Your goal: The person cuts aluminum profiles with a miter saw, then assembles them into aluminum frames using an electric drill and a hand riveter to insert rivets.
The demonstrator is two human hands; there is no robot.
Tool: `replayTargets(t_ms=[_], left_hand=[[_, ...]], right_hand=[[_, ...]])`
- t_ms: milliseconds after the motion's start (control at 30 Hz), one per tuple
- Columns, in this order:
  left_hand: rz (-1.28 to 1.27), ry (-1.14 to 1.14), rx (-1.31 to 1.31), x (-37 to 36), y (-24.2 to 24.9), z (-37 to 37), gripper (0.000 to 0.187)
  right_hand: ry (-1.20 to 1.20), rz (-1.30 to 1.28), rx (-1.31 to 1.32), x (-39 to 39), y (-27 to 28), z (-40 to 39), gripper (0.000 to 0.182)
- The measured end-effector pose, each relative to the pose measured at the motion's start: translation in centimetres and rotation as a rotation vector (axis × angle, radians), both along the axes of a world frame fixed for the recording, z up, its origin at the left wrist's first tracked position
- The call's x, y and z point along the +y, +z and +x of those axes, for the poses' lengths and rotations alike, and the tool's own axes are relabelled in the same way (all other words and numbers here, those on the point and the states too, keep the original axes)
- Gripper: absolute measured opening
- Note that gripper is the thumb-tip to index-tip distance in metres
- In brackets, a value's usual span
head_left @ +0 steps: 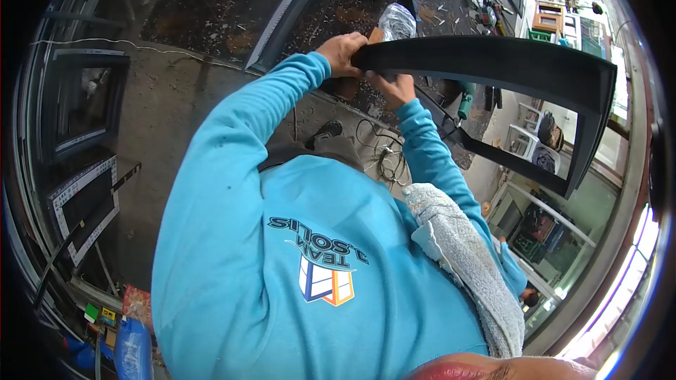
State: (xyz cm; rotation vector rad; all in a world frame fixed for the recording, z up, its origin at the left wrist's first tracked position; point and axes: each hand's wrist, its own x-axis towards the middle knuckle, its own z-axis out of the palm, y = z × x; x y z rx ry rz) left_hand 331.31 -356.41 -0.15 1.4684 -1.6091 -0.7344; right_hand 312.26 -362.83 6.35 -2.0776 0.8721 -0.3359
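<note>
A person in a bright blue long-sleeved shirt (310,260) fills the middle of the view, seen from above, with a grey towel (465,267) draped over the shoulder at about four o'clock. From one o'clock round to three o'clock sweeps a large dark frame (521,63), its broad top bar running from the hands out to a corner at the right, where a narrower side drops towards four o'clock and a lower bar returns leftward; it looks already joined at that corner, though the near end is hidden. The left hand (343,53) is at twelve o'clock, fingers curled over the end of the top bar and gripping it. The right hand (396,88), just below and slightly to one o'clock, is closed under the same end; what it pinches, if anything besides the bar, cannot be told. Beyond the hands, a clear plastic bag (398,22) lies on a littered dark workbench (232,7). At nine o'clock, smaller finished frames (84,112) lean near the floor. A tangle of cable (384,151) lies below the hands. The work seems midway: frame assembled, end being handled.
</note>
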Motion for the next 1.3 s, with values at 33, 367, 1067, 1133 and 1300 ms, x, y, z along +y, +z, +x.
replayTargets(t_ms=[33,367,1067,1133,1300], left_hand=[[-0.027,-0.014,-0.029,-0.1,-0.1,-0.1,0.059],[-0.009,-0.007,0.086,-0.1,-1.4,-0.3,0.061],[0.23,-0.178,-0.015,-1.5,1.4,-0.8,0.049],[0.384,-0.249,-0.049,-1.5,2.3,-0.9,0.043],[0.357,-0.312,-0.032,-1.7,5.6,-1.5,0.04]], right_hand=[[0.015,-0.071,0.045,-0.1,-0.9,-0.9,0.038],[-0.003,-0.611,0.062,0.9,-4.6,-1.6,0.041],[-0.064,-0.511,0.045,1.2,-3.6,-3.2,0.065],[-0.071,-0.559,0.0,1.0,-4.9,-3.6,0.064],[-0.106,-0.577,-0.067,1.5,-5.3,-3.7,0.063]])
